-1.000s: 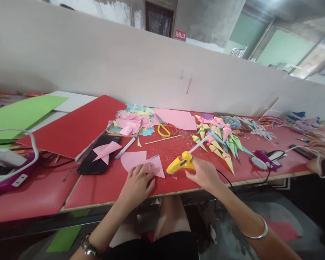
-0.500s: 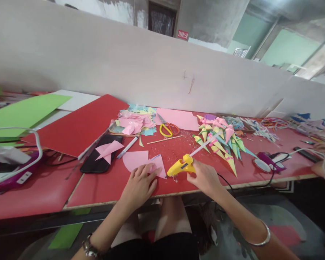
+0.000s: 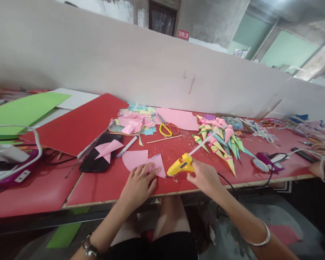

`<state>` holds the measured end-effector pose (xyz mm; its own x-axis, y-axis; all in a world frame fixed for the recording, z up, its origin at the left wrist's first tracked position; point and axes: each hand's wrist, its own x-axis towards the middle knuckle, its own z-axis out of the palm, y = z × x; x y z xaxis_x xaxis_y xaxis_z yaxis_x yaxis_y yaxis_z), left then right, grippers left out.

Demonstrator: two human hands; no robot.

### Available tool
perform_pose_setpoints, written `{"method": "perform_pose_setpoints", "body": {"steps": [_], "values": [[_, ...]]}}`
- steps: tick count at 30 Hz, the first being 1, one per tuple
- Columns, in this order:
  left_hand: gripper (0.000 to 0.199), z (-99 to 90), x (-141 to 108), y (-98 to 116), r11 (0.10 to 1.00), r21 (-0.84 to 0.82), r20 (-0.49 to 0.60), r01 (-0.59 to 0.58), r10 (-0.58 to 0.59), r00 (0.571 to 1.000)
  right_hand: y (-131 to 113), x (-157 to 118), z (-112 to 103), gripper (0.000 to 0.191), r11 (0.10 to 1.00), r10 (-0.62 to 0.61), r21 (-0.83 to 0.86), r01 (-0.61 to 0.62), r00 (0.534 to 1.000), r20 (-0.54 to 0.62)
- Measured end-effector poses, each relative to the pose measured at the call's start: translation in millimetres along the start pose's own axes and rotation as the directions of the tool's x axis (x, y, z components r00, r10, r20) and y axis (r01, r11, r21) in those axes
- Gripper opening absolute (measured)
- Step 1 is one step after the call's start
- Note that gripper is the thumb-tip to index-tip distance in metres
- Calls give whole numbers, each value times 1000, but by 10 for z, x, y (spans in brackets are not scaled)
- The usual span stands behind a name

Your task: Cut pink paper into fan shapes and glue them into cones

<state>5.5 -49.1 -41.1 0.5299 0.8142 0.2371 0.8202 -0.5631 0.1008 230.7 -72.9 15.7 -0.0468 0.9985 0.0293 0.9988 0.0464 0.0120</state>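
My right hand (image 3: 206, 177) is wrapped round the handle of a yellow hot glue gun (image 3: 180, 165). A clear glue stick (image 3: 203, 143) juts from its back end, and its nozzle points left at the lower corner of a pink paper piece (image 3: 160, 169). On that paper lies my left hand (image 3: 137, 186), flat with its fingers stretched out, pressing it against the red table. Another pink paper piece (image 3: 132, 159) is partly under the left fingers. Further left, pink paper strips (image 3: 108, 150) rest crossed on a black phone (image 3: 93, 162), beside a white marker pen (image 3: 127, 147).
Scissors (image 3: 166, 130) and a thin wooden stick (image 3: 164, 139) lie beyond my hands. Paper scraps (image 3: 135, 121) are heaped behind the pen. Several small paper cones (image 3: 219, 139) are piled at right, near a purple power strip (image 3: 271, 162). Another person's hand (image 3: 323, 150) shows at far right.
Almost nothing differs. The view has shifted very slightly; both hands and the glue gun keep their places at the pink paper.
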Motion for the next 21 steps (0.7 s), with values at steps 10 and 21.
{"method": "perform_pose_setpoints", "body": {"steps": [10, 21], "values": [[43, 48, -3, -14, 999, 38, -25, -5, 6, 1000, -5, -1, 12, 26, 1000, 24, -18, -24, 1000, 9], [43, 37, 4, -5, 1000, 16, -14, 12, -12, 1000, -2, -9, -8, 20, 998, 27, -49, -25, 999, 39]]}}
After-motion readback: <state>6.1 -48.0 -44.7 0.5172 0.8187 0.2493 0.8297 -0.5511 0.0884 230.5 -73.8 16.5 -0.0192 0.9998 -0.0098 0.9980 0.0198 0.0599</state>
